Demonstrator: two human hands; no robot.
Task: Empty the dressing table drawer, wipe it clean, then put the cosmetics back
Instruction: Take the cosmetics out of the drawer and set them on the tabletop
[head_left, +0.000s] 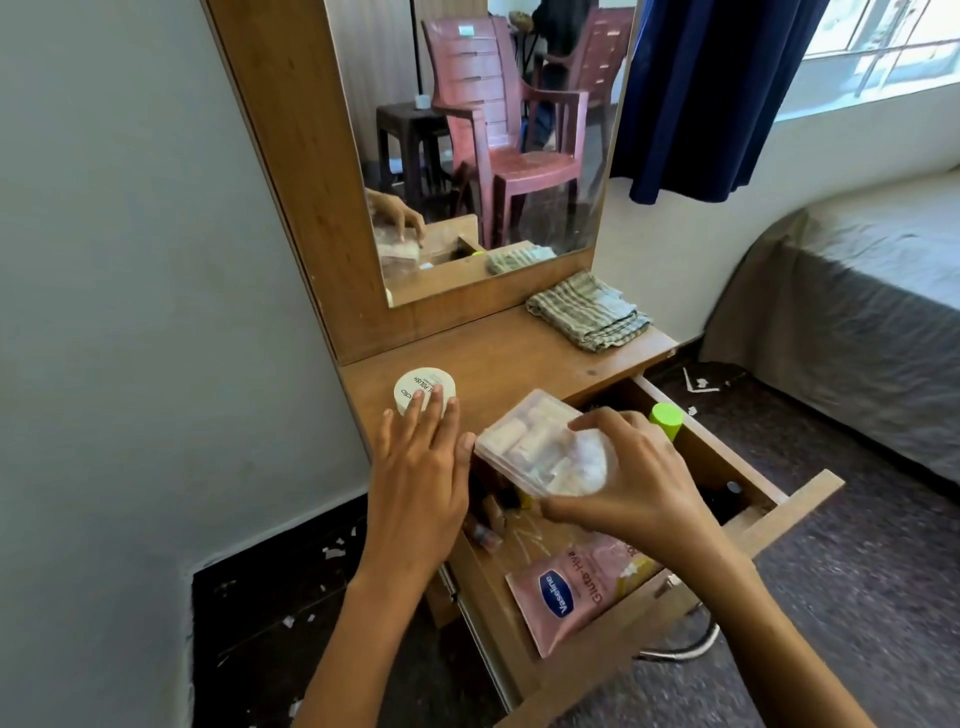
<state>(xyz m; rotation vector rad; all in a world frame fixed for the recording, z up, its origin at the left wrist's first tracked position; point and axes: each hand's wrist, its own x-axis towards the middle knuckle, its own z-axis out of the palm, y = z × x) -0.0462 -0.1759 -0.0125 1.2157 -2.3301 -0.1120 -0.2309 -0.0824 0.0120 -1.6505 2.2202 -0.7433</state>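
The wooden drawer of the dressing table stands pulled open. My right hand grips a clear plastic case of pale cosmetics, lifted above the drawer's left side. My left hand lies flat with straight fingers touching a round white jar that stands on the tabletop. Inside the drawer lie a pink Vaseline tube, a bottle with a green cap, and small items partly hidden under my hands.
A folded striped cloth rests at the tabletop's back right, below the mirror. A bed stands to the right, a blue curtain behind it. The wall closes off the left.
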